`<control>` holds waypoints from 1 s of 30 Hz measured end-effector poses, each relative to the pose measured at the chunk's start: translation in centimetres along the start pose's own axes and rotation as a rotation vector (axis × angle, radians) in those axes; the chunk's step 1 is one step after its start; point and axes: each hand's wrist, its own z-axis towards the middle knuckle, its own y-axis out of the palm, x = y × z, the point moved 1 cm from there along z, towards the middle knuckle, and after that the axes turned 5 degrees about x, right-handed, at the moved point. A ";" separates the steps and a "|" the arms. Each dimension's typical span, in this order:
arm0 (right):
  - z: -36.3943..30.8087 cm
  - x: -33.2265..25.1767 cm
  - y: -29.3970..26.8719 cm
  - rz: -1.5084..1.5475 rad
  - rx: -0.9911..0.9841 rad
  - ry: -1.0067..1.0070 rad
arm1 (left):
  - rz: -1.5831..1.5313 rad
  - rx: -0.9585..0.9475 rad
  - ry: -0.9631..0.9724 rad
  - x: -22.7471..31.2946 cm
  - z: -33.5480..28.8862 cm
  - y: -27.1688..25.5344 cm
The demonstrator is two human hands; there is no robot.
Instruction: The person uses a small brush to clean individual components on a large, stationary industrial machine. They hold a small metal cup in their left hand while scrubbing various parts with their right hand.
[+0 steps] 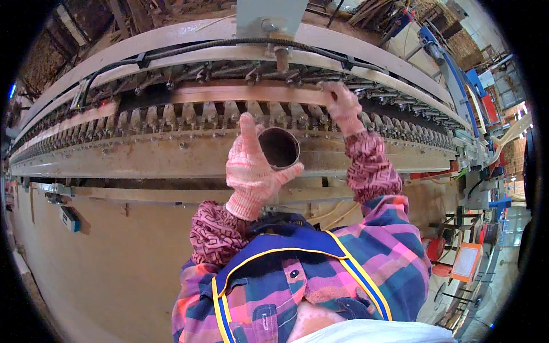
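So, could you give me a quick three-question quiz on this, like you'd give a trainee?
1. What does the left hand hold?
A) a brush
B) a round open container
C) a hose

2. True or false: the right hand is bare.

3. Fill in: the hand nearer the wooden strip is the ___ one.

Key: 1 B; 2 false, it wears a glove; 3 right.

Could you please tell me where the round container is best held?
Probably grip the container by its outer wall, coming from the lower left, where the left hand holds it: its round, open mouth faces the camera, so this grip leaves the opening clear.
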 end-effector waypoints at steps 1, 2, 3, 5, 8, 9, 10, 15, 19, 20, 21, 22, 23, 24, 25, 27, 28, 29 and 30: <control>0.8 0.1 -0.3 0.069 0.028 0.087 | 0.016 -0.010 -0.012 0.1 -0.2 -0.1; 2.6 -0.7 -0.5 0.142 0.058 0.162 | 0.034 -0.007 -0.023 0.0 -0.1 -0.1; 2.7 -1.7 -1.9 -0.040 0.058 0.202 | 0.052 -0.004 -0.035 -0.2 -0.2 -0.2; 2.1 -0.3 -2.4 0.082 0.016 0.238 | 0.019 -0.003 -0.043 -0.1 0.0 0.1; -0.5 0.3 -0.4 -0.073 0.026 0.032 | 0.015 -0.005 -0.025 -0.1 0.1 0.0; 1.6 1.1 0.0 -0.087 0.046 0.057 | 0.023 -0.001 -0.016 -0.2 0.2 0.0; 2.8 1.5 0.4 -0.094 0.054 0.097 | 0.024 -0.016 -0.024 -0.1 -0.4 -0.5; 0.1 6.2 1.2 0.202 0.148 0.189 | 0.002 -0.026 -0.022 -0.4 -0.2 0.1; 5.5 0.2 -0.6 0.210 -0.089 0.500 | 0.042 0.012 -0.053 -1.0 -0.3 -0.3; 5.0 0.4 -0.2 0.232 -0.029 0.370 | 0.041 0.017 -0.050 -1.1 -0.4 -0.3; 3.5 1.7 0.4 0.255 0.030 0.240 | 0.040 0.022 -0.047 -1.1 -0.6 -0.3; 2.3 3.5 0.0 0.251 0.100 0.112 | 0.013 0.019 -0.033 -0.8 -0.6 -0.1; 1.5 2.4 0.9 -0.022 0.073 0.056 | -0.004 0.019 -0.029 -0.9 -0.7 -0.2; 0.5 1.5 0.9 -0.286 0.011 -0.021 | -0.022 0.018 -0.025 -1.0 -0.6 -0.3; 2.1 0.0 1.6 -0.341 -0.008 0.025 | -0.028 0.018 -0.026 -1.0 -0.7 -0.5; 4.4 -0.8 0.3 -0.220 -0.081 0.050 | -0.002 0.007 -0.047 -0.7 -1.4 -1.1; 4.5 0.8 0.2 0.027 -0.120 0.250 | 0.007 0.027 -0.046 -0.9 -1.0 -1.0; 3.5 0.9 0.1 0.111 -0.076 0.186 | 0.006 0.026 -0.058 -1.0 -0.9 -0.7; 2.5 1.0 0.2 0.196 -0.033 0.122 | 0.005 0.026 -0.072 -1.0 -0.8 -0.3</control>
